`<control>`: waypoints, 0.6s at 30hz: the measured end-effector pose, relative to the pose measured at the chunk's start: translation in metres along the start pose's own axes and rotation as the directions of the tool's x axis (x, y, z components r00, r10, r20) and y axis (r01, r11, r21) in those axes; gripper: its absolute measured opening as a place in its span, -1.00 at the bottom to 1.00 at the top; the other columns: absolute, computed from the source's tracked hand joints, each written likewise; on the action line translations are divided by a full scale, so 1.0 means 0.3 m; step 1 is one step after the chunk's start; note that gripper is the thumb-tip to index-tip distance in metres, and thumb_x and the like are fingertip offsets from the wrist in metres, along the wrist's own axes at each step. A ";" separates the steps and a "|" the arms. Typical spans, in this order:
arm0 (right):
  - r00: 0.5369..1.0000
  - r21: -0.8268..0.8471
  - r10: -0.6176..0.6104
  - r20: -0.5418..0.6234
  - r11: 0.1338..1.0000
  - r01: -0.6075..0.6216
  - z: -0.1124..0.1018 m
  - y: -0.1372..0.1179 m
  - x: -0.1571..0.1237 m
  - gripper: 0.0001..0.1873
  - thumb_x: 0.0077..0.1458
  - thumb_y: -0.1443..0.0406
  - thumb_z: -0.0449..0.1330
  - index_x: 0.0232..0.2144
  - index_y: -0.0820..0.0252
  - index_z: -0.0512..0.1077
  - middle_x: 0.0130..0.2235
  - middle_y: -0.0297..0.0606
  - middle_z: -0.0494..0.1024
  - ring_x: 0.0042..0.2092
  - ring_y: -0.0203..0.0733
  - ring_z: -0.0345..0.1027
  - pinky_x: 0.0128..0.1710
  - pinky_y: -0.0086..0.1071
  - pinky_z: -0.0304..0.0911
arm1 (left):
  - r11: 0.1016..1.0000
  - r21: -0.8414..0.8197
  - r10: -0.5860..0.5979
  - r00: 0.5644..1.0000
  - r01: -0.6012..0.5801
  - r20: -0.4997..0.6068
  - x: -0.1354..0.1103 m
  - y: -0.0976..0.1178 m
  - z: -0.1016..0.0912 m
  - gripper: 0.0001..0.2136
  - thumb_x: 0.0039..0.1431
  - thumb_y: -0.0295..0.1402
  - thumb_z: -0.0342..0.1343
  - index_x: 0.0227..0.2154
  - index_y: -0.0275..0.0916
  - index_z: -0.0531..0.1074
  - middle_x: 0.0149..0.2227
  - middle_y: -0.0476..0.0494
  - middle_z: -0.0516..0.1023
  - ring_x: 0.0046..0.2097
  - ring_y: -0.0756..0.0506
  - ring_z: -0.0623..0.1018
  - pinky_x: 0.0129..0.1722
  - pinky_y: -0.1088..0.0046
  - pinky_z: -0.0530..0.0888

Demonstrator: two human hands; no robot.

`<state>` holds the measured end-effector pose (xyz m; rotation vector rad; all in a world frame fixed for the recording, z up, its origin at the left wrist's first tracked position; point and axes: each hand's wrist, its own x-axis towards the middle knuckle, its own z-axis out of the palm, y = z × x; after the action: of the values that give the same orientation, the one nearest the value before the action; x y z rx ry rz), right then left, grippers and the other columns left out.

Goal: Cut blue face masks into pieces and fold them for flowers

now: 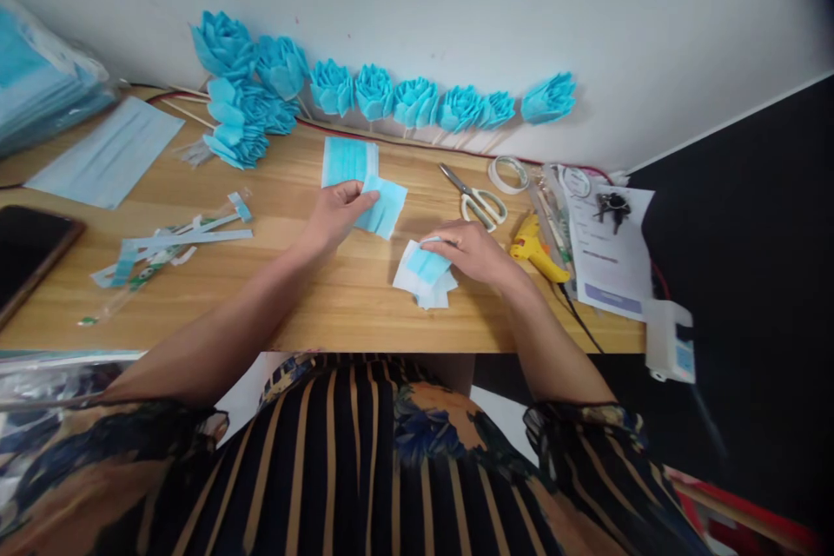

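Note:
My left hand (339, 210) pinches a light blue piece of mask fabric (386, 207) by its left edge, just in front of a whole blue face mask (349, 160) lying flat on the wooden table (293, 295). My right hand (470, 249) rests with curled fingers on a small pile of cut blue and white fabric squares (425, 276) and grips the top one. A row of blue folded flowers on sticks (365, 91) leans along the white wall behind.
Scissors (479, 201), a tape roll (508, 174) and a yellow glue gun (535, 249) lie to the right, beside papers with keys (609, 234). At left are cut strips (169, 243), a flat mask (108, 152), a dark phone (26, 248) and a bag of masks (39, 78).

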<state>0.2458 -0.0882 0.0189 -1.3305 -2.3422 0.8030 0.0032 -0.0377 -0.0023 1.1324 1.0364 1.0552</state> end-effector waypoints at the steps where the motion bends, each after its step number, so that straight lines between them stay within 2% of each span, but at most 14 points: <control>1: 1.000 0.019 -0.021 -0.009 1.000 0.021 -0.001 0.002 0.000 -0.68 0.37 0.15 0.11 -0.16 0.10 0.64 -0.18 -0.23 0.71 -0.16 -0.13 0.57 -0.17 -0.26 0.36 | 1.000 0.003 0.000 1.000 0.000 0.001 -0.001 0.001 0.001 -0.76 0.02 -0.26 0.30 -0.57 -0.23 0.37 -0.57 0.07 0.33 -0.52 0.07 0.20 -0.49 0.49 0.16; 4: 0.992 0.019 -0.090 -0.087 0.996 0.092 -0.007 0.009 -0.003 -0.67 0.38 0.15 0.09 -0.01 0.06 0.61 0.01 -0.19 0.68 0.05 -0.07 0.54 0.06 -0.14 0.38 | 1.000 0.025 0.001 1.000 -0.001 -0.010 -0.003 0.001 0.002 -0.78 0.05 -0.29 0.27 -0.57 -0.23 0.37 -0.57 0.08 0.30 -0.52 0.07 0.18 -0.48 0.49 0.16; 7: 0.978 0.010 -0.124 -0.165 0.992 0.127 -0.032 -0.009 -0.008 -0.69 0.38 0.18 0.10 -0.01 0.02 0.61 0.05 -0.21 0.66 0.10 -0.07 0.52 0.13 -0.10 0.36 | 0.998 0.046 0.031 0.999 -0.030 -0.028 -0.002 -0.009 0.002 -0.77 0.05 -0.29 0.25 -0.58 -0.23 0.35 -0.57 0.08 0.26 -0.49 0.06 0.19 -0.47 0.49 0.16; 11: 0.965 0.083 -0.179 -0.193 0.977 0.198 -0.078 -0.093 0.000 -0.77 0.35 0.20 0.17 -0.15 -0.02 0.65 -0.18 -0.32 0.71 -0.14 -0.18 0.58 -0.10 -0.26 0.44 | 0.995 0.059 0.080 0.997 -0.079 -0.016 -0.001 -0.025 0.001 -0.74 0.06 -0.24 0.23 -0.58 -0.23 0.32 -0.56 0.08 0.24 -0.47 0.05 0.22 -0.45 0.48 0.16; 14: 0.961 0.157 -0.196 -0.194 0.961 0.228 -0.082 -0.164 0.035 -0.85 0.27 0.21 0.26 -0.28 0.03 0.65 -0.30 -0.36 0.69 -0.29 -0.24 0.54 -0.23 -0.35 0.39 | 0.993 0.082 0.082 0.997 -0.082 -0.001 -0.006 -0.021 0.003 -0.74 0.06 -0.22 0.22 -0.57 -0.23 0.33 -0.56 0.07 0.26 -0.47 0.05 0.23 -0.45 0.48 0.16; 18: 0.978 0.162 -0.103 -0.183 0.978 0.134 -0.028 -0.190 0.116 -0.87 0.21 0.22 0.30 -0.35 0.10 0.60 -0.33 -0.35 0.67 -0.32 -0.24 0.49 -0.26 -0.37 0.33 | 0.996 0.062 0.056 0.997 -0.060 0.059 -0.015 -0.006 0.009 -0.77 0.03 -0.22 0.24 -0.55 -0.25 0.40 -0.54 0.06 0.34 -0.47 0.06 0.28 -0.45 0.50 0.21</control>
<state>0.1942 -0.0788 0.0610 -1.1285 -2.1406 0.8003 0.0051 -0.0428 -0.0034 1.2440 1.0034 1.0362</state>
